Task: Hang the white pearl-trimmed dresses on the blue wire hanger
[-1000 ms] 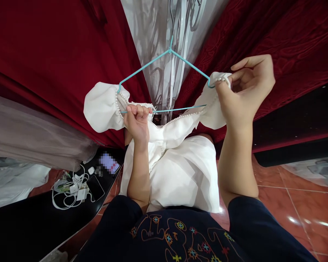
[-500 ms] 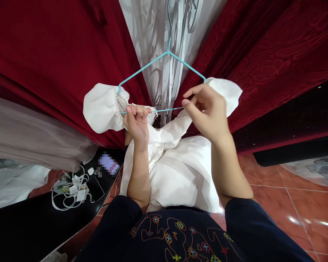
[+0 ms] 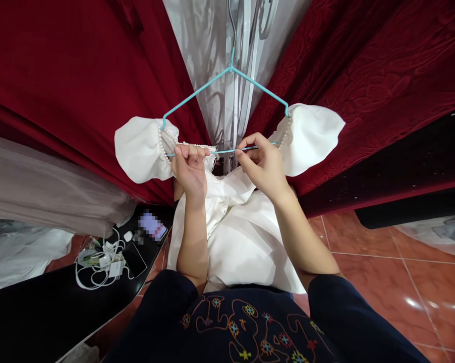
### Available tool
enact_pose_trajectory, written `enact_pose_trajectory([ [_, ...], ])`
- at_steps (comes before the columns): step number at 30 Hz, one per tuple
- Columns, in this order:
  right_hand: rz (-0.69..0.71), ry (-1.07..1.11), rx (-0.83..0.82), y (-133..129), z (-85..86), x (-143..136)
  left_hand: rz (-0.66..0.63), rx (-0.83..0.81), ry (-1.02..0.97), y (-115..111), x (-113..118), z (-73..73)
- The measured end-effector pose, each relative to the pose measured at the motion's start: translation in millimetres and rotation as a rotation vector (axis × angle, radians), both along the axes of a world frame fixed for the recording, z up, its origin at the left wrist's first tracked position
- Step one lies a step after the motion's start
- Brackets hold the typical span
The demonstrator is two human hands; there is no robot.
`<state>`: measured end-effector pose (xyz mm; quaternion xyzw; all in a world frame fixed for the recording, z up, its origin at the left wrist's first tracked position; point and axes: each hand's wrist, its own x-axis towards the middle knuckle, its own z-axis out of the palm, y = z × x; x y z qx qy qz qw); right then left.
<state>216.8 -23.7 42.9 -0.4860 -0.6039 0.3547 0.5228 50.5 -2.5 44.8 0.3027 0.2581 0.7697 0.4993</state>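
Observation:
A white dress [image 3: 246,242] with puffed sleeves and pearl-trimmed neckline hangs by its shoulders from a light blue clothes hanger [image 3: 197,92]. My left hand [image 3: 191,169] is closed around the hanger's bottom bar near the left sleeve. My right hand [image 3: 263,164] pinches the same bar right of its middle, thumb and forefinger meeting on it. The left puff sleeve [image 3: 136,151] and the right puff sleeve [image 3: 313,138] stick out past the hanger's ends. The skirt drapes down toward my lap, partly behind my forearms.
Red curtains [image 3: 72,65] flank a white fabric strip with metal rails [image 3: 244,75]. At lower left, a black bench [image 3: 61,307] bears white cables [image 3: 95,282], a dark phone [image 3: 134,259] and a phone with a lit screen [image 3: 152,225]. Red tiles [image 3: 371,282] cover the floor.
My right hand has moved left and down from near the right sleeve and now pinches the bottom bar. The right sleeve shows more fully. My left hand has stayed put.

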Motion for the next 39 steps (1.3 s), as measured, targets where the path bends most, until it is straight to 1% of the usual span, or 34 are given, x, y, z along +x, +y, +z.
enact_pose_trajectory([
  [8, 0.030, 0.068, -0.008, 6, -17.1, -7, -0.031, -0.005, -0.004, 0, 2, -3.2],
  [13, 0.008, 0.106, 0.045, 10, -24.5, -2, -0.113, -0.033, 0.075, -6, 3, -14.2],
  [16, -0.004, 0.122, 0.064, 11, -27.5, -1, -0.152, -0.038, 0.147, -8, -1, -20.8],
  [18, -0.003, 0.136, 0.070, 11, -30.0, -3, -0.217, -0.096, 0.245, -9, -7, -23.1],
  [21, -0.006, 0.152, 0.079, 12, -34.5, -6, -0.417, -0.214, 0.506, -13, -19, -21.0],
  [23, -0.014, 0.156, 0.082, 12, -37.2, -7, -0.521, -0.196, 0.667, -19, -25, -14.7],
  [24, -0.018, 0.157, 0.082, 12, -38.3, -7, -0.532, -0.156, 0.713, -23, -26, -10.0],
  [25, -0.020, 0.157, 0.082, 12, -39.2, -8, -0.508, -0.108, 0.730, -28, -27, -4.3],
  [26, -0.020, 0.157, 0.082, 13, -40.0, -8, -0.439, -0.055, 0.721, -33, -26, 2.1],
  [27, -0.021, 0.157, 0.084, 13, -40.7, -8, -0.320, 0.002, 0.689, -37, -25, 8.8],
  [28, -0.022, 0.157, 0.086, 13, -41.3, -8, -0.158, 0.059, 0.642, -40, -24, 15.5],
  [30, -0.026, 0.157, 0.088, 13, -42.2, -8, 0.239, 0.181, 0.560, -43, -23, 27.1],
  [31, -0.027, 0.157, 0.088, 13, -42.4, -8, 0.420, 0.235, 0.554, -42, -23, 31.1],
  [32, -0.027, 0.158, 0.088, 13, -42.6, -8, 0.557, 0.273, 0.584, -39, -25, 33.8],
  [33, -0.022, 0.161, 0.086, 13, -42.7, -8, 0.641, 0.288, 0.642, -36, -28, 34.9],
  [34, -0.017, 0.165, 0.085, 13, -42.7, -8, 0.681, 0.291, 0.713, -32, -31, 34.8],
  [35, -0.012, 0.170, 0.085, 13, -42.6, -8, 0.692, 0.285, 0.779, -28, -34, 33.5],
  [37, -0.005, 0.177, 0.085, 12, -42.4, -8, 0.668, 0.258, 0.863, -19, -42, 29.0],
  [39, -0.001, 0.182, 0.085, 12, -42.3, -8, 0.643, 0.225, 0.887, -12, -49, 23.7],
])
